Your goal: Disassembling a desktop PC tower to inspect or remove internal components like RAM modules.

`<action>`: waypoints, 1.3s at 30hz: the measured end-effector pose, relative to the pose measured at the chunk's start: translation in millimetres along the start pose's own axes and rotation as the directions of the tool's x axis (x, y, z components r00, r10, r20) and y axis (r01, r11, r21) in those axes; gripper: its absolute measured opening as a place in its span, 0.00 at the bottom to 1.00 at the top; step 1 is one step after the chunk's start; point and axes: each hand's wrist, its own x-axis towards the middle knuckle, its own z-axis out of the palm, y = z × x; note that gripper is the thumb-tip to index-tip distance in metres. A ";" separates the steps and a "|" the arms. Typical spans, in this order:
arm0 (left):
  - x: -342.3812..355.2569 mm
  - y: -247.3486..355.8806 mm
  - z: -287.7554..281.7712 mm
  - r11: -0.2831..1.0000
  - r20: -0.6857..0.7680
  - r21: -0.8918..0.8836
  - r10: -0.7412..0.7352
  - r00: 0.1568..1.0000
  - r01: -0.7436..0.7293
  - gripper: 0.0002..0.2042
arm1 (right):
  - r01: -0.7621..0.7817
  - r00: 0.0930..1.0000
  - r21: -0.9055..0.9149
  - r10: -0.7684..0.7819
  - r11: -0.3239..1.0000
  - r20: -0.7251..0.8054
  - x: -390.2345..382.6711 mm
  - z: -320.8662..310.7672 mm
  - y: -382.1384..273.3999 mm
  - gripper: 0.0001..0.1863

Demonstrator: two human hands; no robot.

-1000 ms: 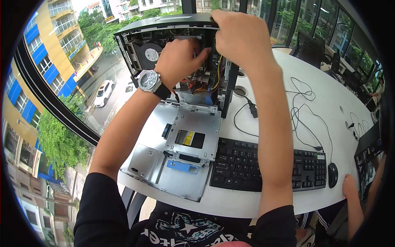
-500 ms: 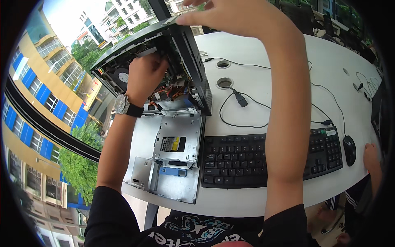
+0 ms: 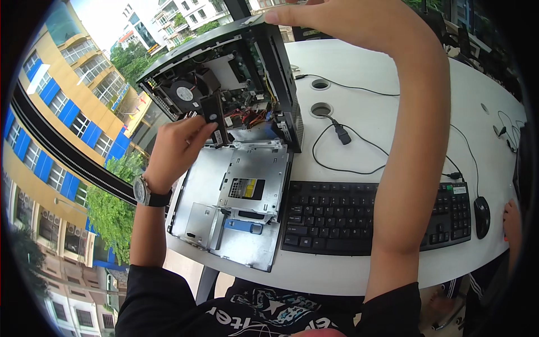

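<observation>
Keyboard (image 3: pixel 331 210): sat front-right of the computer case (image 3: pixel 224 73).
Left hand (image 3: pixel 177 146): your fingers pinched a dark strip (image 3: pixel 214 115) before the case's opening.
Right hand (image 3: pixel 337 19): your thumb touched the case's top corner; its grip couldn't be told.

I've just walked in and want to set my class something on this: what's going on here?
A person pinches a slim dark part in the left hand, in front of an open computer case. The right hand is at the case's upper corner. Inside, a fan shows. A silver metal panel lies in front of the case, left of the keyboard.
</observation>
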 end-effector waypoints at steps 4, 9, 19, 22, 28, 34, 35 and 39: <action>-16.4 3.2 -0.7 0.984 0.091 0.097 0.138 0.986 -0.147 0.10 | -0.019 0.999 -0.015 0.019 1.000 0.029 0.6 11.4 -13.2 0.35; -19.8 2.3 6.3 0.956 0.242 -0.282 -0.016 0.970 0.086 0.09 | -0.021 0.991 0.021 0.018 1.000 0.132 12.5 9.8 -17.0 0.36; -12.8 -16.0 12.4 0.961 0.376 -0.275 0.084 0.923 0.024 0.09 | -0.031 0.999 -0.112 0.034 0.993 0.029 8.8 22.9 -33.7 0.37; -9.5 -12.8 11.4 0.961 0.399 -0.275 0.103 0.911 0.012 0.09 | -0.050 0.994 -0.049 0.054 0.998 0.092 16.5 13.2 -22.0 0.37; -9.1 -21.0 17.2 0.949 0.298 -0.280 0.228 0.927 -0.143 0.08 | -0.031 0.999 -0.117 0.036 0.993 0.041 10.5 26.5 -33.2 0.37; -11.2 -14.1 18.1 0.840 -0.001 0.038 0.541 0.841 -0.541 0.05 | -0.009 0.998 -0.110 0.015 0.994 0.058 9.1 19.0 -29.3 0.37; -11.9 -12.8 17.9 0.711 -0.053 0.272 0.684 0.727 -0.649 0.07 | -0.010 0.998 -0.112 0.017 0.994 0.068 9.6 19.4 -28.6 0.37; -24.3 -14.5 20.3 0.560 -0.182 0.451 0.820 0.543 -0.695 0.14 | -0.032 0.996 -0.100 0.040 0.994 0.074 13.0 20.0 -26.5 0.38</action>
